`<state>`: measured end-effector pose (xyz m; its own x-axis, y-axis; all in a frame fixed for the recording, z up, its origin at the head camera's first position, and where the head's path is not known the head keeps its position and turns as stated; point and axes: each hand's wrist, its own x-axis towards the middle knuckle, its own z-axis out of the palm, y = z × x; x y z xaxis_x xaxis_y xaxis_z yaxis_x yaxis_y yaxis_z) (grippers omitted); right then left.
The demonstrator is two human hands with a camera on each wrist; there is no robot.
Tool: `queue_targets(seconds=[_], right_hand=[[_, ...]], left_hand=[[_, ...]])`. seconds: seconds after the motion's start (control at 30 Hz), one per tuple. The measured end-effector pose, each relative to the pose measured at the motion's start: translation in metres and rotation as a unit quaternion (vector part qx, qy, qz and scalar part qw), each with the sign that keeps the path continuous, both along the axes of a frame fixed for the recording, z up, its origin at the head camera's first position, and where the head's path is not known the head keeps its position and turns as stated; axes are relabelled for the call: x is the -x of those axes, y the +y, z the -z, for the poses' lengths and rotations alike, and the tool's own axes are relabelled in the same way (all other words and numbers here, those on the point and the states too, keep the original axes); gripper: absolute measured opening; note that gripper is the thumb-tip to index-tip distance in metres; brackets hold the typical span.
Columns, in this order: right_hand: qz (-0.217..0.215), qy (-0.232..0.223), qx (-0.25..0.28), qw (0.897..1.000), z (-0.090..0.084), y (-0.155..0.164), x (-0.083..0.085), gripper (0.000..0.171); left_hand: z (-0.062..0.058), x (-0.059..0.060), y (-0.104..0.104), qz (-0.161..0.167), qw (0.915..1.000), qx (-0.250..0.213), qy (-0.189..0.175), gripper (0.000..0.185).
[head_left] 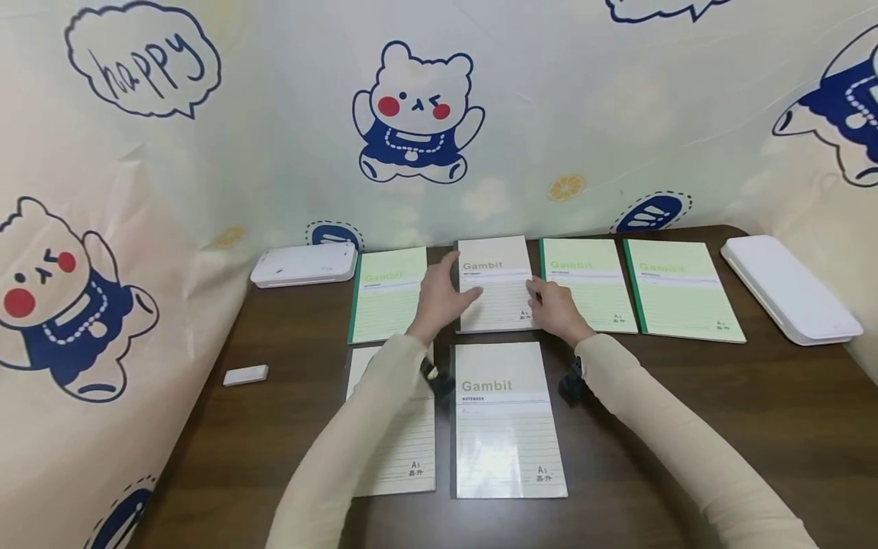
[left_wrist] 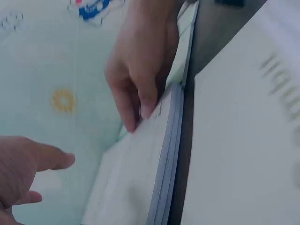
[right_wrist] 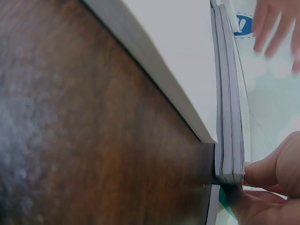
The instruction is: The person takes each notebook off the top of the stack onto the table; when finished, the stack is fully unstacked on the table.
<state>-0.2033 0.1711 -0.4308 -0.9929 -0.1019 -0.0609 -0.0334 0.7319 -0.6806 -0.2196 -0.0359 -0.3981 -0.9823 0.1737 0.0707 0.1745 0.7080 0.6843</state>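
Front notebook (head_left: 509,419) lies flat near the table's (head_left: 720,404) front edge. Beyond, left hand (head_left: 439,293) rests spread on the cream stack (head_left: 495,284); right hand (head_left: 555,309) pinches its corner. Square edges before shifting.

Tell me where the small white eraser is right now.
In the head view, the small white eraser lies on the table's left side, left of the front notebooks, below the white case.

The counter (head_left: 686,396) is viewed from above and behind by the head camera; the stacked notebook (head_left: 495,286) is seen close, edge-on, from both wrists.
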Motion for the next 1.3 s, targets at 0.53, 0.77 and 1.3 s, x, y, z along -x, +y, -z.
queue_targets(seconds=[0.53,0.77,1.3], right_hand=[[0.012,0.023,-0.036,0.999,-0.007,-0.011,0.011,0.050],[0.028,0.000,-0.037,0.999,-0.009,-0.017,0.019,0.059],[0.011,-0.125,0.188,0.974,-0.023,0.040,0.036,0.025]], left_hand=[[0.037,0.017,0.018,-0.033,0.9964,0.011,-0.077,0.077],[0.038,0.019,0.015,-0.017,0.9966,0.009,-0.080,0.076],[0.034,0.021,0.005,0.008,0.9984,-0.008,-0.055,0.042]])
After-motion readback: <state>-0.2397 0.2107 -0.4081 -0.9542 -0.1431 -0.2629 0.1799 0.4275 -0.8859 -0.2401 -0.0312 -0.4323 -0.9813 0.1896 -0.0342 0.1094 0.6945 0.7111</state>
